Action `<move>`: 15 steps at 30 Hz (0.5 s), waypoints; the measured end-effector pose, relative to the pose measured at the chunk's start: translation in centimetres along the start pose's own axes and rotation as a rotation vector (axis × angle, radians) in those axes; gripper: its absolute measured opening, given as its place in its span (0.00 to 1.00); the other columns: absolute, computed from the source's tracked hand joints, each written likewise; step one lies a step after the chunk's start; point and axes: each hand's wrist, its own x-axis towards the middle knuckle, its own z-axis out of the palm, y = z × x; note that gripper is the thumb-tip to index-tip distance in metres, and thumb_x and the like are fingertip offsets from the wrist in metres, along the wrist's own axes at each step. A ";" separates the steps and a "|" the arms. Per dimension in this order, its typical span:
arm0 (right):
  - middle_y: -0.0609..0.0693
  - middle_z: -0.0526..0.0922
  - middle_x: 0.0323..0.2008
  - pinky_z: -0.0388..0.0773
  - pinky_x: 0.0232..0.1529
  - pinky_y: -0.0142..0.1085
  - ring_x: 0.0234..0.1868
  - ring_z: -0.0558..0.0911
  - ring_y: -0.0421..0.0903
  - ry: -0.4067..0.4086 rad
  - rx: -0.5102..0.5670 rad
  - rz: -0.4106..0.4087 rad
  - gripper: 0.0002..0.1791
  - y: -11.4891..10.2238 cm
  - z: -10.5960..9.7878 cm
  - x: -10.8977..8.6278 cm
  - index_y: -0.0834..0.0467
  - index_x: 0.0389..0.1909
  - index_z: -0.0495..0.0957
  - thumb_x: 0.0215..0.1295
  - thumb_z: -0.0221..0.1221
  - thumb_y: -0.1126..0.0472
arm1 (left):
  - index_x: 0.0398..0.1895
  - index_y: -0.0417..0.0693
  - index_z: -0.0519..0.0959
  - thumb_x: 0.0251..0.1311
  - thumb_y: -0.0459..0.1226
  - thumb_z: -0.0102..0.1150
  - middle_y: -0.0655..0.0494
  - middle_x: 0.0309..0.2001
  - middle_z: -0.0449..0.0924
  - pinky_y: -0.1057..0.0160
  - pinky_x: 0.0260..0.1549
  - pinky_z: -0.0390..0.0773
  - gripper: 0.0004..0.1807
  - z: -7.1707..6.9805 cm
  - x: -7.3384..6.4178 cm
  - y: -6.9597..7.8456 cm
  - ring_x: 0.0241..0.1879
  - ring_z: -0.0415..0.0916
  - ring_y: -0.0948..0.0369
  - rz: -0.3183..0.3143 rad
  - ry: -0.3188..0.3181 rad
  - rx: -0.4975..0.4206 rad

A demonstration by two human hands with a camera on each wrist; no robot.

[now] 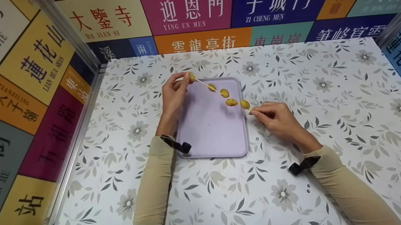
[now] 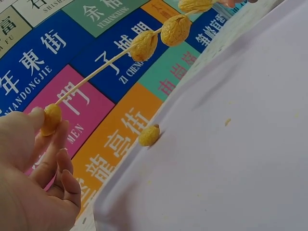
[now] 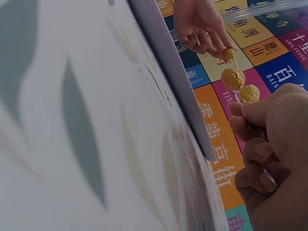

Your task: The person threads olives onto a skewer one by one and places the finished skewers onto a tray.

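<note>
- Thin skewer (image 2: 94, 76) slants above lilac tray (image 1: 208, 136)
- Three wrinkled yellow fruits (image 1: 231, 102) sit threaded along it
- Fourth fruit (image 2: 52, 119) sits at its tip
- Loose fruit (image 2: 149, 135) lies at tray's rim

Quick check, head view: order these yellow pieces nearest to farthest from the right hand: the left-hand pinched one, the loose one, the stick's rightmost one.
1. Rightmost piece: just beside the right hand.
2. Loose piece: on the tray, near its far rim.
3. Pinched piece: in the left hand, at the stick's left end.
</note>
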 end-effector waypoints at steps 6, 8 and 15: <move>0.56 0.90 0.35 0.79 0.34 0.27 0.32 0.83 0.44 0.003 0.009 0.000 0.09 0.1 0.0 0.0 0.57 0.50 0.92 0.73 0.68 0.67 | 0.52 0.57 0.84 0.72 0.55 0.69 0.56 0.42 0.92 0.54 0.44 0.76 0.16 -0.1 -0.1 -0.2 0.44 0.84 0.53 0.070 -0.064 -0.028; 0.57 0.90 0.35 0.79 0.34 0.26 0.32 0.83 0.43 0.012 0.013 -0.008 0.10 0.1 0.0 0.0 0.57 0.50 0.93 0.73 0.69 0.67 | 0.52 0.56 0.84 0.72 0.55 0.68 0.56 0.40 0.92 0.56 0.41 0.74 0.16 -0.1 -0.1 -0.2 0.40 0.83 0.55 0.074 -0.088 -0.040; 0.57 0.89 0.32 0.78 0.32 0.27 0.30 0.82 0.44 0.028 0.023 0.006 0.09 0.1 0.1 0.1 0.58 0.49 0.93 0.72 0.69 0.68 | 0.52 0.55 0.85 0.71 0.53 0.70 0.56 0.39 0.92 0.59 0.40 0.69 0.17 -0.1 -0.3 0.1 0.38 0.77 0.56 0.058 -0.132 -0.090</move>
